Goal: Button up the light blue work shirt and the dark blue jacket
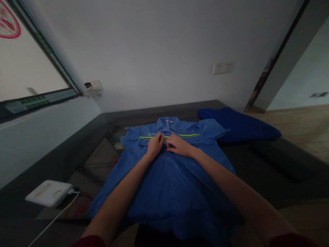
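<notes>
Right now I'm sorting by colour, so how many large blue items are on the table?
2: the blue shirt, under the left hand and right hand, and a darker blue item partly behind it, on the right. Others may be hidden beneath.

Yellow-green stripe (189, 135) partly hidden behind left hand (155, 145) and right hand (179, 144), chest lettering (151, 134) blurred, collar label (170, 121) too small to read, red emblem (9, 22) cut off at left, white cable (55, 218) cut off below

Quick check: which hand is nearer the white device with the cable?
Left. The left hand is at the shirt's front, beyond and right of the white device; the right hand is beside it, farther right, also at the shirt's front.
</notes>
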Available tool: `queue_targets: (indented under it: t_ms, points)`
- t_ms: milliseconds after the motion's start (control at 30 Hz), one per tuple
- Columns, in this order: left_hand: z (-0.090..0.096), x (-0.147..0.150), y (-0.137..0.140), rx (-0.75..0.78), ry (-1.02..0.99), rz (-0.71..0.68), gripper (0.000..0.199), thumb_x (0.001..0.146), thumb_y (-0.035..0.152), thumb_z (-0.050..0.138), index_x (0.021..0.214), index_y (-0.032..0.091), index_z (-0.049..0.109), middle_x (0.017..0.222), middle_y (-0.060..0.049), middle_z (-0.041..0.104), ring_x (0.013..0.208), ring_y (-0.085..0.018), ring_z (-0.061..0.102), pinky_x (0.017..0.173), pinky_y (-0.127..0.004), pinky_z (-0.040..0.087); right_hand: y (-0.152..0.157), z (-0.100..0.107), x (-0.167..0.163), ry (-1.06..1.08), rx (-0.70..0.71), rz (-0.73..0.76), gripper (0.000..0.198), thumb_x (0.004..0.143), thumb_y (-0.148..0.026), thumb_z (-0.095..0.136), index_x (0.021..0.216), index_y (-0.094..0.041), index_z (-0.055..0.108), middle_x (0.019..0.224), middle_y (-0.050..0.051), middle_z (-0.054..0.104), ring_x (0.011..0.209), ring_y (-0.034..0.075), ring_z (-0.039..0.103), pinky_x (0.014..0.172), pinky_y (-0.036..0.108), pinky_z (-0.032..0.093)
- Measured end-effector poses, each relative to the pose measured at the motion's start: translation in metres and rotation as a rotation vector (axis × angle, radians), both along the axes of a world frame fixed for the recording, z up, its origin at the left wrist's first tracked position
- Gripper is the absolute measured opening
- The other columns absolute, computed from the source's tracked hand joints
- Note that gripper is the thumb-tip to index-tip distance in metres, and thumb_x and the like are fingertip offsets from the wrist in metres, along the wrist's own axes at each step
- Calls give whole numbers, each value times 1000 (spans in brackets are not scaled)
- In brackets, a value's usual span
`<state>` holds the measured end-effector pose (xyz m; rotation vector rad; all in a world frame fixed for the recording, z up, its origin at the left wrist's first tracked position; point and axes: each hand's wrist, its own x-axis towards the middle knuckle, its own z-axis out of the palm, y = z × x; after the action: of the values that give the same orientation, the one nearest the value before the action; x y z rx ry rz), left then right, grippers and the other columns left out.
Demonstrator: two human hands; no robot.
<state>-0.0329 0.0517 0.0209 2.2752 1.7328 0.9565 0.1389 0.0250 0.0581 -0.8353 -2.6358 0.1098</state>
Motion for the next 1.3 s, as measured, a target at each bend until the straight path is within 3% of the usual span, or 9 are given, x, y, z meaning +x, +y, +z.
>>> queue_targets:
  t_ms: [133, 267, 467, 600, 667, 767, 933, 1100, 1300]
  points:
    - [-1, -13, 14, 65, 15, -7, 20, 93, 31, 42, 82, 21, 55, 70, -1, 61, 63, -15, 56, 59, -23, 30, 3, 20, -2, 62, -48, 25, 8, 88, -23, 57, 85, -16, 58, 81, 4, 64, 79, 18, 57, 95, 38, 35]
    - [2, -28, 36, 76, -76, 51, 22, 92, 31, 43, 76, 20, 53, 62, 2, 53, 57, -12, 48, 58, -22, 29, 13, 41, -6, 105, 9, -128, 11, 90, -27, 54, 92, -17, 58, 85, 5, 65, 80, 19, 59, 75, 28, 39]
    - [62, -20, 41, 201, -361, 72, 28, 93, 32, 38, 72, 16, 49, 63, 3, 47, 60, -8, 43, 59, -19, 32, 45, 51, -2, 254, 27, -519, 14, 91, -31, 50, 97, -21, 57, 89, 5, 68, 82, 19, 62, 69, 26, 38]
    - [87, 8, -2, 56, -151, -182, 32, 92, 37, 39, 72, 17, 53, 65, 1, 56, 62, -11, 50, 60, -21, 36, 52, 43, 2, 328, 11, -619, 13, 90, -30, 51, 95, -21, 58, 90, 6, 68, 82, 20, 62, 71, 27, 41]
    - [78, 17, -25, -121, 67, -284, 32, 90, 38, 43, 70, 17, 56, 68, -2, 61, 63, -14, 55, 60, -23, 38, 50, 38, 7, 382, 1, -590, 11, 88, -29, 52, 93, -20, 58, 90, 5, 68, 84, 20, 62, 73, 28, 42]
    - [47, 17, -46, -297, 265, -188, 30, 89, 42, 46, 78, 17, 61, 77, -8, 67, 71, -21, 63, 62, -27, 41, 43, 29, 17, 451, -10, -526, 9, 87, -28, 55, 89, -20, 59, 90, 5, 68, 87, 20, 62, 76, 28, 43]
    - [6, 7, -66, -304, 330, -84, 39, 88, 51, 45, 96, 16, 60, 98, -14, 67, 87, -27, 65, 73, -33, 45, 30, 4, 28, 402, -84, -460, 11, 85, -28, 58, 89, -18, 62, 84, 4, 67, 81, 19, 62, 73, 27, 42]
    - [-3, 9, -78, -244, 220, -194, 30, 83, 45, 57, 92, 17, 60, 98, -10, 65, 98, -27, 60, 83, -36, 44, 26, -13, 36, 360, -124, -439, 17, 84, -33, 61, 84, -16, 64, 81, 4, 68, 77, 19, 61, 70, 26, 39]
    - [0, 14, -77, -273, 222, -200, 24, 82, 39, 59, 92, 16, 60, 96, -10, 66, 96, -26, 61, 83, -35, 44, 23, -4, 42, 409, -138, -417, 12, 81, -28, 65, 81, -16, 66, 79, 3, 69, 79, 19, 63, 70, 25, 40]
